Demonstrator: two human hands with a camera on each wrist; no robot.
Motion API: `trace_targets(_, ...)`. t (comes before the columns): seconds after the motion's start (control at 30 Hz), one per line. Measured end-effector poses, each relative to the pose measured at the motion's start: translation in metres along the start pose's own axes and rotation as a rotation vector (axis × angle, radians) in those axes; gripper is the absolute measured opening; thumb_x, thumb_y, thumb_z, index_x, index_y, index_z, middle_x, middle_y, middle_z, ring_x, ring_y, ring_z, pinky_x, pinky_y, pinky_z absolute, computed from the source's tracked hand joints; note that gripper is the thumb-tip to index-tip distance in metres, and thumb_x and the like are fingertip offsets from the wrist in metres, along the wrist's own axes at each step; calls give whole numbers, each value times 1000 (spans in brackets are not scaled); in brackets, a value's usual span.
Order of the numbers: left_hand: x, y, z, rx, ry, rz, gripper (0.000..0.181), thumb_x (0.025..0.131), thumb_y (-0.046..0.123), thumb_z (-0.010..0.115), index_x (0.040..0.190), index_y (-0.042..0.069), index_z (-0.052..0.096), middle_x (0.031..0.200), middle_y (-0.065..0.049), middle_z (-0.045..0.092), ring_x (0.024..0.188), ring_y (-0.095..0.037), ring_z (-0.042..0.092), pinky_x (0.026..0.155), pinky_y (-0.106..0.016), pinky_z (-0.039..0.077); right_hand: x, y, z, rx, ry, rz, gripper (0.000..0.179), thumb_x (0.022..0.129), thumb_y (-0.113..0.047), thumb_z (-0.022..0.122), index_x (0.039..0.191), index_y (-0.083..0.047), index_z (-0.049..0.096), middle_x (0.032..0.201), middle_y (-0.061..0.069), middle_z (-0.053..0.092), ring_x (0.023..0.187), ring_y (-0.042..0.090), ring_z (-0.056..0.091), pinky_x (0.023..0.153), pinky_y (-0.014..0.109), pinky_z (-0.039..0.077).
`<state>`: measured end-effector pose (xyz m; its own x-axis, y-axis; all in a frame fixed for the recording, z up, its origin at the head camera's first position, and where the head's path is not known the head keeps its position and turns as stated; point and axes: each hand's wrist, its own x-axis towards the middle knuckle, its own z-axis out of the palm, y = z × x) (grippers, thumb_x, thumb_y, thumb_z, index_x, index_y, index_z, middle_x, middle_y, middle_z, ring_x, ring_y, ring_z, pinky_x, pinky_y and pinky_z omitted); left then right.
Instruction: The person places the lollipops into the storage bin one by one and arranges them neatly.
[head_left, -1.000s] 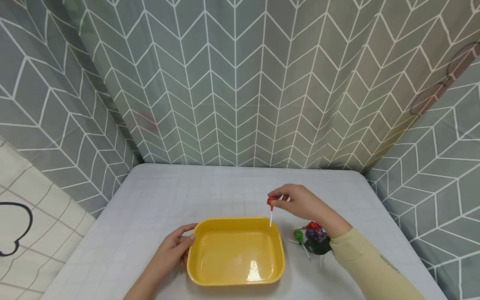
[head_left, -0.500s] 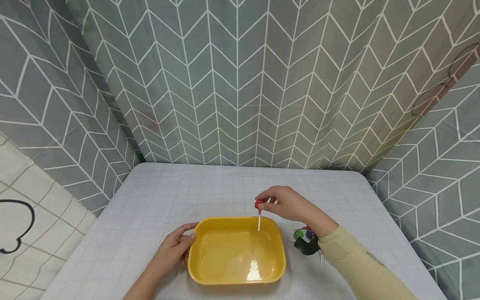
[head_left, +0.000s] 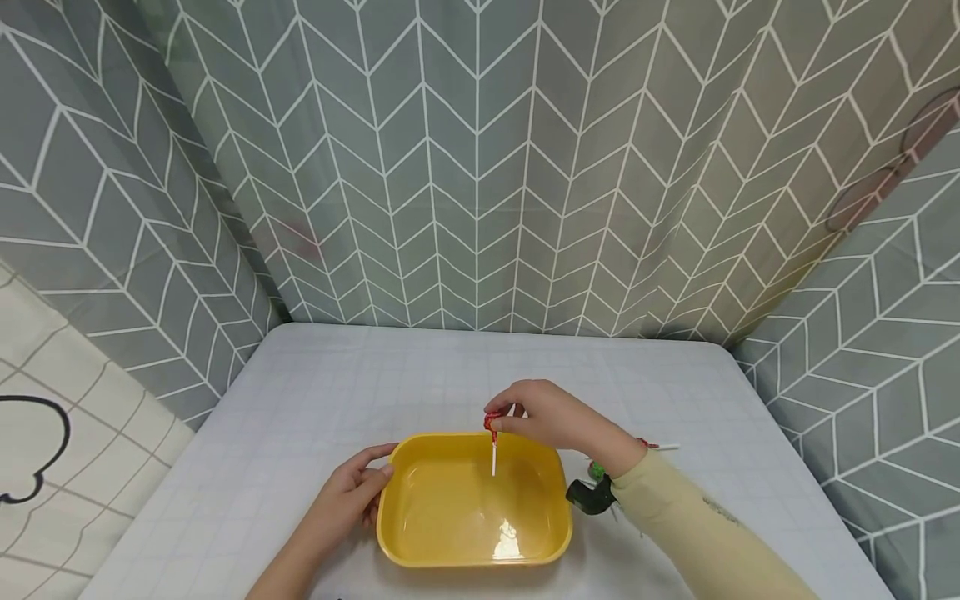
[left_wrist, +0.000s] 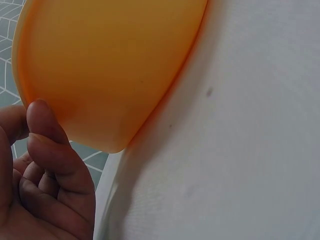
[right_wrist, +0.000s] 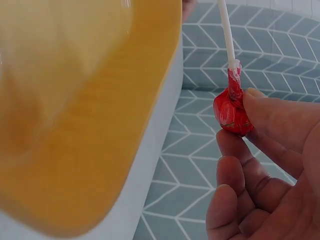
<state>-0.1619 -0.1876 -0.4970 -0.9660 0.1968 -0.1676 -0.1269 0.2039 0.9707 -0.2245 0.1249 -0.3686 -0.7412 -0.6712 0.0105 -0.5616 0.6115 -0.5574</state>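
Observation:
My right hand (head_left: 543, 417) pinches a red-wrapped lollipop (head_left: 491, 421) by its candy head, with the white stick pointing down over the far side of a yellow tray (head_left: 450, 517). In the right wrist view the lollipop (right_wrist: 230, 112) sits between thumb and fingers, its wrapper twisted where the stick begins. My left hand (head_left: 351, 493) grips the tray's left rim near the far corner. The left wrist view shows the thumb and fingers of that hand (left_wrist: 47, 170) at the edge of the tray (left_wrist: 110, 65). Nothing lies inside the tray.
Right of the tray, several lollipops lie on the white-covered table (head_left: 360, 375), partly hidden by my right forearm. A green lollipop (head_left: 596, 471) and a red lollipop's white stick (head_left: 666, 447) show there. A black wrist camera (head_left: 591, 497) hangs under my right wrist. Patterned curtains (head_left: 480, 167) enclose the table.
My right hand has moved left with the red lollipop, from the tray's far right corner to above its far middle. The left hand stays on the rim.

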Motion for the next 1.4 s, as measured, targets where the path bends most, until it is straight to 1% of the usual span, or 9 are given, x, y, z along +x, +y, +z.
trace_targets(0.2, 1, -1, -1, 2, -12, 13, 39, 89, 38, 54, 125, 25, 47, 66, -19, 55, 47, -22, 49, 43, -35, 46, 9, -4, 9, -17, -24, -19, 16, 85, -31, 62, 98, -24, 67, 88, -19, 59, 78, 3, 53, 69, 21, 45)
trace_targets(0.37, 0, 1, -1, 1, -20, -2, 40, 89, 39, 54, 126, 25, 46, 68, -18, 56, 48, -21, 50, 43, -34, 46, 13, -6, 16, -37, -41, -33, 15, 85, -29, 62, 98, -24, 67, 90, -17, 58, 81, 2, 52, 73, 21, 45)
trace_targets(0.57, -6, 16, 0, -20, -39, -30, 40, 90, 33, 53, 128, 22, 45, 69, -19, 57, 49, -21, 50, 45, -34, 47, 17, -10, 23, -61, -47, -53, 16, 85, -32, 62, 98, -25, 67, 90, -17, 57, 79, 4, 50, 70, 21, 44)
trace_targets(0.73, -10, 26, 1, -3, -46, -26, 41, 91, 32, 52, 129, 19, 44, 69, -19, 57, 48, -19, 50, 45, -33, 47, 20, -15, 27, -61, -61, -48, 16, 84, -33, 62, 98, -25, 67, 88, -18, 57, 77, 4, 50, 68, 20, 43)
trace_targets(0.9, -12, 27, 1, 5, -47, -22, 41, 91, 34, 52, 128, 20, 45, 67, -16, 57, 48, -19, 50, 45, -33, 47, 23, -18, 30, -55, -72, -57, 17, 84, -32, 63, 97, -23, 68, 88, -16, 58, 77, 4, 50, 68, 19, 44)
trace_targets(1.07, -11, 27, 1, -2, -45, -40, 42, 89, 37, 53, 128, 22, 45, 68, -15, 58, 49, -20, 50, 46, -33, 47, 26, -21, 34, -65, -86, -70, 16, 84, -33, 63, 95, -22, 68, 85, -16, 57, 77, 3, 50, 69, 18, 43)
trace_targets(1.27, -12, 27, 1, -4, -50, -43, 43, 89, 37, 54, 128, 21, 44, 68, -15, 58, 49, -20, 50, 47, -33, 47, 30, -27, 39, -48, -122, -75, 19, 84, -31, 63, 98, -20, 68, 84, -16, 58, 75, 2, 51, 68, 17, 44)
trace_targets(1.4, -13, 28, 0, -1, -52, -46, 43, 89, 37, 54, 128, 21, 44, 69, -14, 58, 50, -19, 50, 47, -33, 47, 33, -29, 42, -55, -129, -113, 17, 84, -30, 62, 96, -19, 68, 82, -17, 59, 74, 0, 51, 68, 17, 44)
